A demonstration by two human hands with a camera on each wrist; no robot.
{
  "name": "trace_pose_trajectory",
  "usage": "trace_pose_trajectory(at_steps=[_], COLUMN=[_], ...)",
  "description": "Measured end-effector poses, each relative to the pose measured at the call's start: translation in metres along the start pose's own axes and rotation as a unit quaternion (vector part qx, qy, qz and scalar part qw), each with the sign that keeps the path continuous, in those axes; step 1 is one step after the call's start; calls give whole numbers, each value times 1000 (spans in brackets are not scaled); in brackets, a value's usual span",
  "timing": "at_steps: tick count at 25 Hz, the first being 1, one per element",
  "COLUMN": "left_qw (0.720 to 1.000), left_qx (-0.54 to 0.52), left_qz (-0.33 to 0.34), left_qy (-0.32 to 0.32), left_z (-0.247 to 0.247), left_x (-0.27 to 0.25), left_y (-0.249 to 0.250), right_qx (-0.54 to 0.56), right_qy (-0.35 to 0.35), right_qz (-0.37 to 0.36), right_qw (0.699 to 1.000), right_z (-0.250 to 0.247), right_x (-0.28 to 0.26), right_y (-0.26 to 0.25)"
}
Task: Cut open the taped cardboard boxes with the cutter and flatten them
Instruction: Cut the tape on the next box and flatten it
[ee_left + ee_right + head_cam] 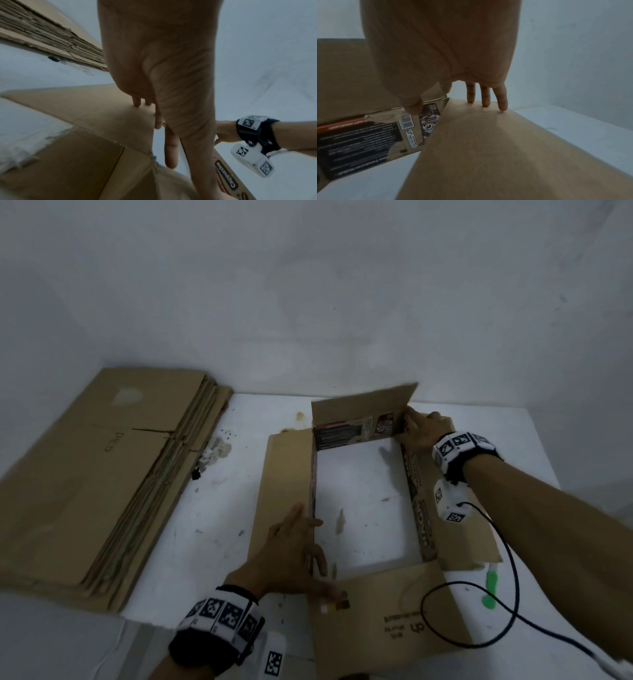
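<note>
One cardboard box (394, 604), opened at top and bottom so the white tabletop (212, 529) shows through its middle, stands on that tabletop with its flaps splayed outward. Its printed side faces inward; the word "Cappuccino" reads on the right wall in the left wrist view. The left hand (294, 556) lies on the box's left wall near the front corner, fingers straight, some resting on the left flap outside and at least one reaching down inside the wall. The right hand (423, 428) is at the far right corner: three straight fingertips (485, 100) press on the plain brown flap there, while the thumb sits against the printed far wall beside a barcode. Neither hand is curled round anything. A green-handled cutter (490, 590) lies on the tabletop just beside the box's right flap. Well apart to the left, a stack of flattened cardboard (102, 474) lies with its near end past the tabletop's edge. A dark cable (513, 577) trails from the right wrist across the near flap.
</note>
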State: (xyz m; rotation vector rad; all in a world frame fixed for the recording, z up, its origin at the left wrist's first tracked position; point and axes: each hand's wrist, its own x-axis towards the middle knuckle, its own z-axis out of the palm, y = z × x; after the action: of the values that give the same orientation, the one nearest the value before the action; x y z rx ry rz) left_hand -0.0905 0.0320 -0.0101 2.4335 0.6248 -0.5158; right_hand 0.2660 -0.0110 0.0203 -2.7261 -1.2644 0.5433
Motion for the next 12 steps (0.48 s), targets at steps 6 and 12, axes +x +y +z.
trace_pose_trajectory(at_steps=[6,12], left_qw=[977,961], left_qx=[-47,-19], left_qz=[-105,-210], left_qy=[177,179], left_z=[-19,-54], left_x=[23,60], left_y=[-6,-32], right_qx=[223,472], right_qy=[107,-55], right_qz=[114,203], right_qw=[962,856], right_z=[18,45], right_x=[-66,-159], right_y=[40,80])
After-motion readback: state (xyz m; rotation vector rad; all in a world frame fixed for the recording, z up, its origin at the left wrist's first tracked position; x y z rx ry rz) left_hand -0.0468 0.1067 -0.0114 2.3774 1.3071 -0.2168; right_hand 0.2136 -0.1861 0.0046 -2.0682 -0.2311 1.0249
